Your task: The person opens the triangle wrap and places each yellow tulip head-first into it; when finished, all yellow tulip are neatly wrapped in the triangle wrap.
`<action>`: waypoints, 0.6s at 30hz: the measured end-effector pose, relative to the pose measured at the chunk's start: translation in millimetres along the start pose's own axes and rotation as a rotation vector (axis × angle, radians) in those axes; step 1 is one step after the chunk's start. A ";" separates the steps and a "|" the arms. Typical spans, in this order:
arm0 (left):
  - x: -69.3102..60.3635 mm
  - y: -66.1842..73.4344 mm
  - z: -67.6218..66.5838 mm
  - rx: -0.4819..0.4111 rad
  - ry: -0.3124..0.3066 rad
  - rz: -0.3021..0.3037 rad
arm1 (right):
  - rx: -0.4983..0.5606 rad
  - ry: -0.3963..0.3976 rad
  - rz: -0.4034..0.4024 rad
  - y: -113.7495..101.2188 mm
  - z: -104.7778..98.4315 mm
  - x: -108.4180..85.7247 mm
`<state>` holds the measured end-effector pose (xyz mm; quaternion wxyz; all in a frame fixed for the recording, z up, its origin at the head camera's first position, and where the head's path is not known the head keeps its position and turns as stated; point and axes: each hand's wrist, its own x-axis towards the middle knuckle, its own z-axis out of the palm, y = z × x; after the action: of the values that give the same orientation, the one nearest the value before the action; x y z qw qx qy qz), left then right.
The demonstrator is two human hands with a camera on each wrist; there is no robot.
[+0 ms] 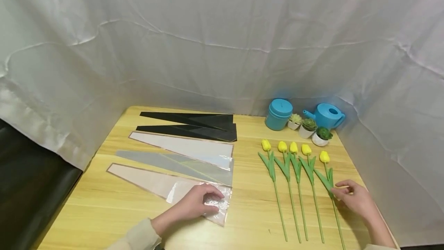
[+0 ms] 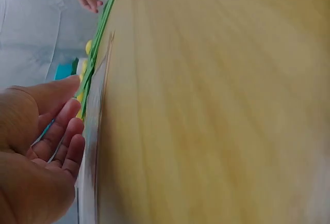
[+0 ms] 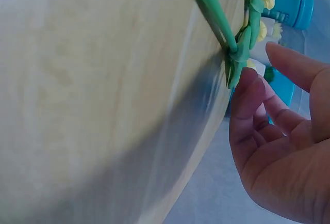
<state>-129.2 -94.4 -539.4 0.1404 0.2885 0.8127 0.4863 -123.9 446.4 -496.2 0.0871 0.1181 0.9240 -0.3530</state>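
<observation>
My left hand (image 1: 195,203) hovers over the wide end of a pinkish flower sleeve (image 1: 149,180) with a shiny clear part. Its fingers are loosely bent with nothing between them; whether they touch the film I cannot tell. Beside the rightmost yellow artificial tulip (image 1: 324,156) is my right hand (image 1: 355,199), thumb and fingers apart, near the green leaves (image 3: 240,53). In the right wrist view the fingers curve loosely and grip nothing. Several more tulips (image 1: 293,148) lie in a row to the left, heads toward the back, stems toward me.
Beyond the pinkish sleeve lie a grey sleeve (image 1: 145,156), a white one (image 1: 166,141) and two black ones (image 1: 215,119). At the back right stand a blue lidded canister (image 1: 276,115), three small potted succulents (image 1: 307,125) and a blue watering can (image 1: 326,115). Grey curtains (image 1: 222,49) surround the table.
</observation>
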 end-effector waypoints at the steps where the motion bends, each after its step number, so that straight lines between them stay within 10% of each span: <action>1: 0.3 -1.1 0.9 -0.018 -0.005 -0.002 | 0.003 -0.003 0.006 0.5 0.7 0.0; 18: 5.4 -14.4 6.5 -0.002 0.046 -0.026 | 0.019 -0.062 0.102 6.5 10.7 11.9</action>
<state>-135.0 -91.7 -554.8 0.1283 0.2667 0.8188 0.4920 -132.7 445.8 -511.1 0.1323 0.1548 0.9102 -0.3606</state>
